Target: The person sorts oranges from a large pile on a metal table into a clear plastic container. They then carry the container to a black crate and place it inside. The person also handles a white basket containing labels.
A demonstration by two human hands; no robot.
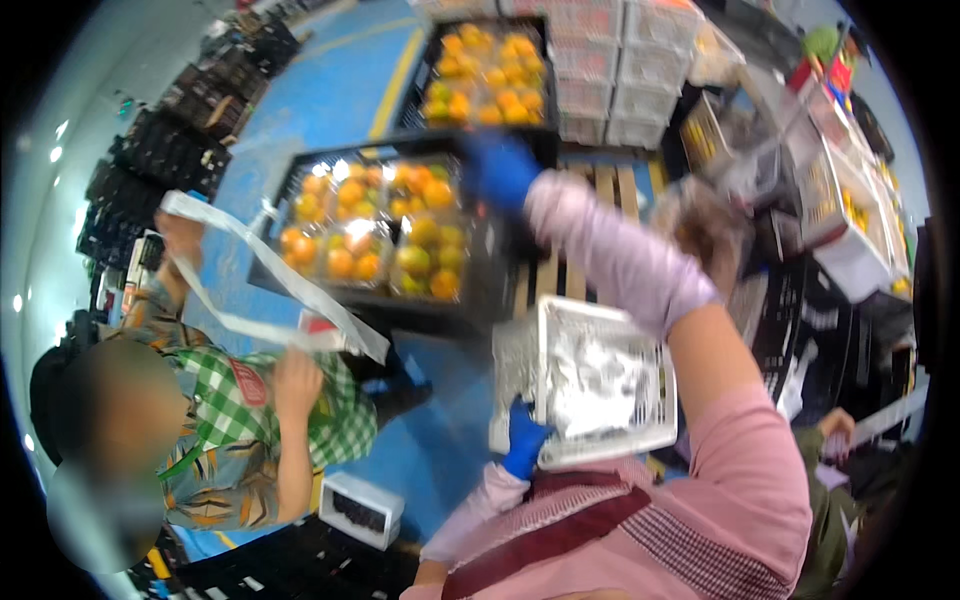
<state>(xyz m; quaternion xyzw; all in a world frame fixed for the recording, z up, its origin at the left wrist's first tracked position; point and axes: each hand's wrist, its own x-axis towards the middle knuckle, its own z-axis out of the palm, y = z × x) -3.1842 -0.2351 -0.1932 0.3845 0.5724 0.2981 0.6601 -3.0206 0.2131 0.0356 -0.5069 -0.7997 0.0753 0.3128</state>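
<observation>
My right hand (499,169), in a blue glove and blurred by motion, is over the right rear corner of a black plastic crate (352,300). Whether it touches the crate cannot be told. In the crate stand clear plastic punnets of orange and greenish citrus fruit (420,259). My left hand (525,439), also blue-gloved, is at the left wall of a white plastic basket (667,420) just in front of me, its fingers at the rim. Clear and whitish plastic packaging (592,382) lies in the basket. What the left fingers hold, if anything, is hidden.
At left a co-worker (232,420) in a green checked apron holds up a long white strip (262,247). Another black crate of fruit punnets (551,75) stands behind, beside stacked white crates (615,90). A wooden pallet (547,277) lies below. Another person's sleeve (817,465) shows at right.
</observation>
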